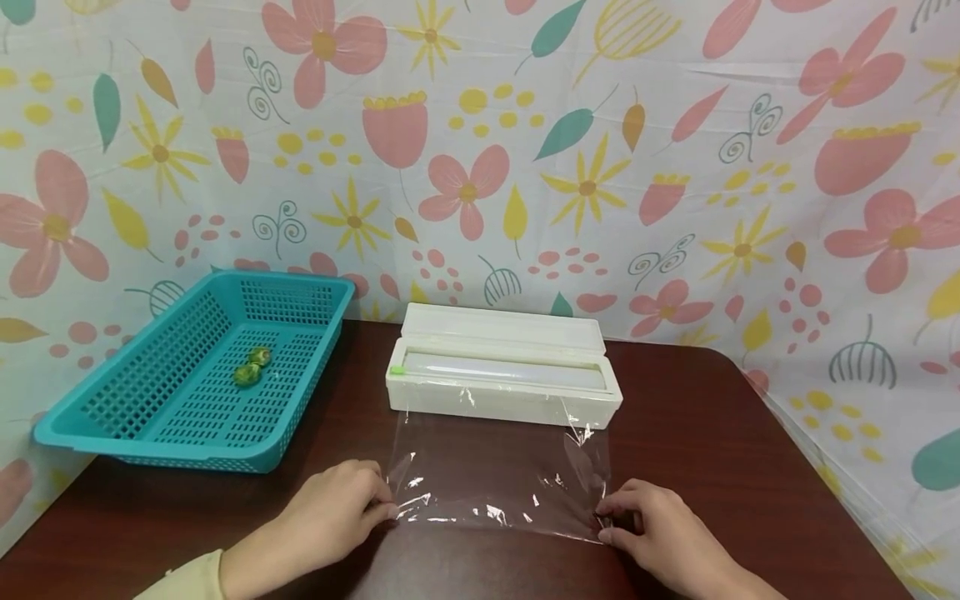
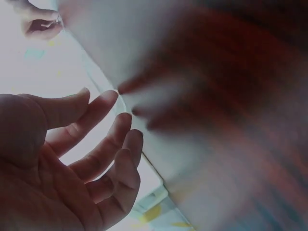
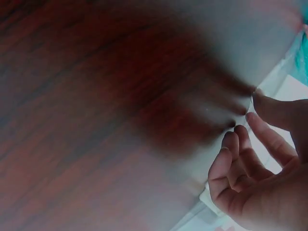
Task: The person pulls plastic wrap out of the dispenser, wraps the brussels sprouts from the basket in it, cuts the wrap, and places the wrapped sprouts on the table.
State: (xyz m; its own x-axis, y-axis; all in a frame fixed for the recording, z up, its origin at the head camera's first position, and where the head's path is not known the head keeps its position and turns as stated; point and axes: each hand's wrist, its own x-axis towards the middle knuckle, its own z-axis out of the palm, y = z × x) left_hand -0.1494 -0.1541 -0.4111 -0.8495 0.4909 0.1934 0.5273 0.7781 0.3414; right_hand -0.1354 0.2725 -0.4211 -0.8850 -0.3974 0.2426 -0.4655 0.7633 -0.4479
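A sheet of clear cling film (image 1: 495, 475) runs from a white cling film box (image 1: 502, 404) toward me over the dark table, glinting along its near edge. My left hand (image 1: 333, 508) touches the film's near left corner, and my right hand (image 1: 660, 533) the near right one. In the left wrist view, the thumb and index fingertips of the left hand (image 2: 82, 149) stand apart, the index tip down at the tabletop. The right wrist view has the right hand (image 3: 262, 159) with thumb and index tips down and a gap between them.
To the left stands a turquoise plastic basket (image 1: 300, 417) with small green vegetables (image 1: 249, 373) in it. The box's lid (image 1: 502, 329) is raised at the back, showing the film roll (image 1: 502, 372). A flowered cloth (image 1: 480, 183) hangs behind the brown table (image 1: 690, 425).
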